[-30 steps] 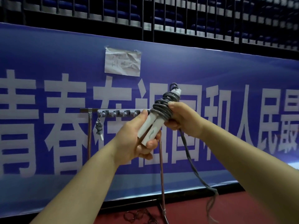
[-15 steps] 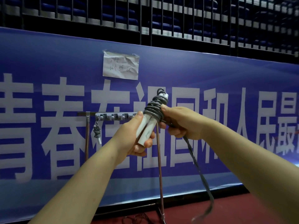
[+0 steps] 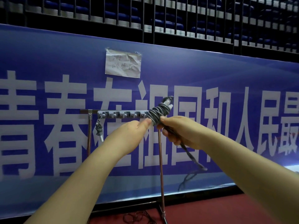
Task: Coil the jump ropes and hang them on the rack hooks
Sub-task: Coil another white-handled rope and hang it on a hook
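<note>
Behind everything hung a wide blue banner with white characters (image 3: 48,123). Nearest us, our left hand (image 3: 129,136) pinched the white handles of the grey corded jump rope (image 3: 157,113), while our right hand (image 3: 179,131) gripped its loose tail, the winding unfinished. Farther off, the grey hook rack on metal legs (image 3: 123,114) carried one coiled grey rope (image 3: 99,129); ours awaited hanging.

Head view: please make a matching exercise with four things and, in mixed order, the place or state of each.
Things:
1. grey jump rope
2. second jump rope
3. paper note
4. right hand

States:
A. taped on the blue banner
B. wound round its white handles
C. hanging from the rack
D. gripping the loose rope strand

Pairs: 1-B, 2-C, 3-A, 4-D
</note>
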The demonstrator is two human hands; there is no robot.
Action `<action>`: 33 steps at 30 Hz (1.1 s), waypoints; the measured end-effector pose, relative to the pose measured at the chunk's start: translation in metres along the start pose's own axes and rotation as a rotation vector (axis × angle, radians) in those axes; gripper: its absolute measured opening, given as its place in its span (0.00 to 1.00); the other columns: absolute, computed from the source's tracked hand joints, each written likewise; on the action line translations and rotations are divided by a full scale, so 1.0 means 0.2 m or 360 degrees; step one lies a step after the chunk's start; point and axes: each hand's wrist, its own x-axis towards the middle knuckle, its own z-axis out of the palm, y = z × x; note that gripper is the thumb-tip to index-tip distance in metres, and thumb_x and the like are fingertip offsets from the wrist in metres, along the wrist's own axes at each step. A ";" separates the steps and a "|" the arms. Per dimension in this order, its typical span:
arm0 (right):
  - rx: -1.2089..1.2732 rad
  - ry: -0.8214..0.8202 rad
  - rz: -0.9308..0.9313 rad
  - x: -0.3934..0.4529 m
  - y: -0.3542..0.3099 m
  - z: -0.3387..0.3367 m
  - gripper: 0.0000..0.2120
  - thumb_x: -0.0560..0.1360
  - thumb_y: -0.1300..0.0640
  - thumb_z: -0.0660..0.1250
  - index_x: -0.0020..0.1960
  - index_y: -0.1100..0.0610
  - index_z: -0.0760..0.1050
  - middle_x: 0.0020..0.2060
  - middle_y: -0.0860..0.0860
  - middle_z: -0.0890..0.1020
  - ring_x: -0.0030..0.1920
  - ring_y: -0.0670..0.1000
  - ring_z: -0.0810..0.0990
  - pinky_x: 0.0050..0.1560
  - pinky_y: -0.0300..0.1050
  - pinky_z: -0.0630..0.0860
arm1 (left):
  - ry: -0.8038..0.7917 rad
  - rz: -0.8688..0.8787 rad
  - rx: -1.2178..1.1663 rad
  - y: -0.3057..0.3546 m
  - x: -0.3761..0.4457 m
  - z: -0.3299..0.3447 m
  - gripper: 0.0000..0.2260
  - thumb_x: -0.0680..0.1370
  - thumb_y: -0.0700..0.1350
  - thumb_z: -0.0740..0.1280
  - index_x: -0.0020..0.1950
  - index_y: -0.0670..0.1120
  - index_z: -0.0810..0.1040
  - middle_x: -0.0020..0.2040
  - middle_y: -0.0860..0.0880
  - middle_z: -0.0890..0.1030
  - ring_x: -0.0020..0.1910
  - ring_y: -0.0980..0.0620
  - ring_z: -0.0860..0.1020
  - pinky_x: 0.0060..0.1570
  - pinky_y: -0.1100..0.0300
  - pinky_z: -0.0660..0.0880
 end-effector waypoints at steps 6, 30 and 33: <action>0.0135 0.0120 -0.0110 -0.02 -0.02 0.04 0.20 0.77 0.40 0.60 0.43 0.58 0.74 0.29 0.50 0.72 0.26 0.45 0.67 0.27 0.37 0.64 | 0.0006 0.0049 0.0159 0.01 -0.03 0.00 0.18 0.77 0.65 0.53 0.53 0.53 0.69 0.41 0.50 0.74 0.38 0.53 0.73 0.36 0.58 0.69; -0.0332 -0.0195 -0.0471 -0.10 0.04 0.09 0.17 0.75 0.38 0.51 0.40 0.49 0.68 0.26 0.41 0.69 0.26 0.41 0.63 0.32 0.35 0.63 | -0.1040 -0.0148 -0.2033 -0.09 -0.16 0.05 0.27 0.71 0.65 0.57 0.41 0.41 0.79 0.30 0.48 0.76 0.21 0.55 0.72 0.21 0.66 0.66; -0.0277 -0.0149 -0.0397 -0.10 0.05 0.09 0.17 0.80 0.42 0.49 0.41 0.50 0.70 0.28 0.43 0.71 0.26 0.41 0.64 0.31 0.36 0.63 | -0.0897 -0.0142 -0.1938 -0.07 -0.14 0.05 0.26 0.69 0.64 0.59 0.44 0.42 0.79 0.34 0.47 0.76 0.24 0.54 0.72 0.22 0.65 0.66</action>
